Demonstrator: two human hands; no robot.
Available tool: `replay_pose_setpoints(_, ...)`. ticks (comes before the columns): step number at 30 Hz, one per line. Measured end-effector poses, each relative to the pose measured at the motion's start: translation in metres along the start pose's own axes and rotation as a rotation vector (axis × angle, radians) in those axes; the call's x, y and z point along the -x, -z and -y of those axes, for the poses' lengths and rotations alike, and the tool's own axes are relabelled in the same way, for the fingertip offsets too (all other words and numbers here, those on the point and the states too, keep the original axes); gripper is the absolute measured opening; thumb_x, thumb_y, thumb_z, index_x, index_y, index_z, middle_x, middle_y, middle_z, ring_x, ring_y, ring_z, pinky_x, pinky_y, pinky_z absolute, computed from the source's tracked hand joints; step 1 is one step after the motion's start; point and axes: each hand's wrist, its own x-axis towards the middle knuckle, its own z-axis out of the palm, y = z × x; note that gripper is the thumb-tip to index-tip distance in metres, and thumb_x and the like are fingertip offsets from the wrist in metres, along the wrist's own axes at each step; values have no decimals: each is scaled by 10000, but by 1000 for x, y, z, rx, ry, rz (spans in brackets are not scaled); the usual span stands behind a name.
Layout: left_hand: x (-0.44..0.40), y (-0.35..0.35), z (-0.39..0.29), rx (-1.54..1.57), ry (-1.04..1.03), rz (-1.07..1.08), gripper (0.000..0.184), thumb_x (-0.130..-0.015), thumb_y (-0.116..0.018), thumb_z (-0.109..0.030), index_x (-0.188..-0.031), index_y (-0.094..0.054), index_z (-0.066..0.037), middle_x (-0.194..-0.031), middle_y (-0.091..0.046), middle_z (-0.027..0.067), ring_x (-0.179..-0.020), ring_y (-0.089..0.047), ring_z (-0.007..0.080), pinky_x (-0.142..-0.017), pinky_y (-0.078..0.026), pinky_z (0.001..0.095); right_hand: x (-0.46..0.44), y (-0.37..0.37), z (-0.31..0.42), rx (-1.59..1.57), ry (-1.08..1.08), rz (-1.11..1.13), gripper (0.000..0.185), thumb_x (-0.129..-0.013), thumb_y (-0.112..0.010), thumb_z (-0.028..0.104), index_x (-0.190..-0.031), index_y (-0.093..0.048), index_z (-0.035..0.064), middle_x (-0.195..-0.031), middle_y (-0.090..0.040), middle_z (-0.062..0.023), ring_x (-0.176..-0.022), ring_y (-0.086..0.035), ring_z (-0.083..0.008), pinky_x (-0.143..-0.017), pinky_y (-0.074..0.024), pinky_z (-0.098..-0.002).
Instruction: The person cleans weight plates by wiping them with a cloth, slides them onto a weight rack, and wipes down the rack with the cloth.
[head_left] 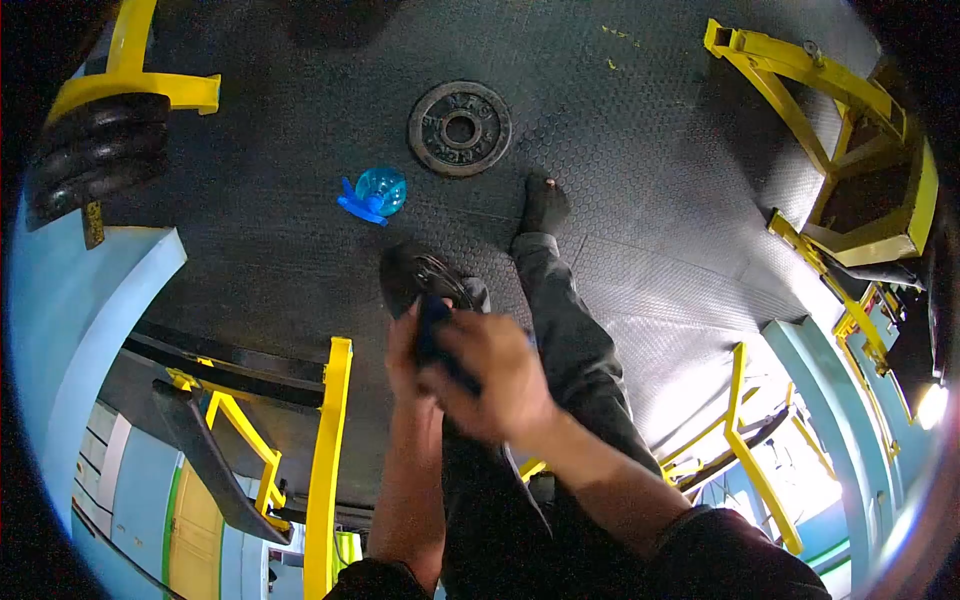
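Note:
Both of my hands are together around a dark, blurred item, perhaps cloth, above my lap. My left hand is on its left side with the fingers wrapped against it. On the other side, my right hand has its fingers curled over the same item and is smeared by motion. Just beyond the hands is a black shoe on my left foot. My right foot rests on the floor in a dark sock with a small hole near the toes.
A round weight plate and a blue bottle are on the black rubber floor. Yellow frames stand at the right and lower left. Stacked black plates are at the upper left.

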Motion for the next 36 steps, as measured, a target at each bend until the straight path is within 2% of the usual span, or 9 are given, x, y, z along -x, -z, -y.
replay_pose_setpoints(1, 1, -14, -9, 8, -1, 3, 410, -907, -460, -307, -1151, -563, 6, -1056, -641, 135, -961, -611, 275, -893, -473, 393, 11, -2, 3, 110, 233, -30, 322, -743, -715, 226, -924, -568, 3, -1029, -576, -228, -901, -586, -391, -765, -446, -444)
replay_pose_setpoints(7, 22, -60, -47, 337, 67, 33, 494, -810, -557, -348, -1181, -551, -22, -1081, -620, 150, -1002, -618, 285, -874, -515, 435, 50, -13, -72, -21, 440, -168, 426, -712, -637, 153, -1079, -516, -28, -1115, -538, -218, -996, -558, -363, -835, -421, -442)
replay_pose_setpoints(11, 41, -62, -52, 380, 69, -55, 565, -762, -589, -355, -1224, -520, -37, -1142, -592, 167, -1040, -605, 304, -913, -508, 484, 54, -23, -107, -135, 153, -299, 403, -817, -562, 198, -1128, -497, -51, -1083, -565, -204, -896, -567, -272, -796, -443, -390)
replay_pose_setpoints(13, 48, -47, -49, 333, 41, -3, 607, -758, -582, -401, -1261, -500, -73, -1225, -537, 185, -1068, -568, 297, -894, -482, 488, 37, -27, -112, -428, -499, -167, 474, -839, -636, 330, -1095, -531, -55, -1015, -613, -242, -941, -593, -359, -863, -441, -426)
replay_pose_setpoints(15, 59, -50, -58, 260, 66, -23, 614, -746, -594, -393, -1260, -502, -70, -1196, -558, 185, -1058, -576, 295, -901, -481, 487, 5, -30, -147, -242, -769, 90, 486, -879, -617, 369, -1115, -546, -50, -1015, -634, -221, -945, -609, -294, -861, -453, -369)
replay_pose_setpoints(18, 59, -47, -62, 263, 122, 71, 613, -717, -599, -322, -1246, -498, -30, -1164, -584, 181, -1045, -599, 293, -905, -505, 482, -34, -31, -141, -278, -747, -109, 400, -866, -658, 319, -1105, -584, 7, -903, -645, -89, -829, -584, -142, -753, -476, -273)
replay_pose_setpoints(29, 44, -39, -38, 241, 239, -28, 375, -678, -662, -110, -1032, -647, 14, -952, -669, 122, -896, -650, 238, -859, -520, 402, -173, -50, -155, -272, -420, -202, 547, -794, -706, 378, -1157, -560, -5, -1031, -640, -185, -964, -619, -273, -872, -463, -346)
replay_pose_setpoints(34, 37, -41, -38, 212, 241, -71, 355, -677, -667, -92, -1017, -651, 7, -944, -671, 116, -886, -653, 229, -838, -527, 391, -160, -55, -179, 224, -187, -372, 691, -757, -701, 501, -1209, -551, 0, -1086, -624, -221, -1048, -600, -324, -928, -451, -378)
replay_pose_setpoints(36, 38, -47, -41, 223, 239, -55, 351, -681, -668, -99, -1016, -650, 6, -937, -672, 116, -889, -653, 228, -834, -531, 390, -133, -34, -138, -3, -500, -52, 658, -803, -684, 481, -1205, -541, -20, -1149, -612, -204, -1017, -602, -284, -921, -449, -367)
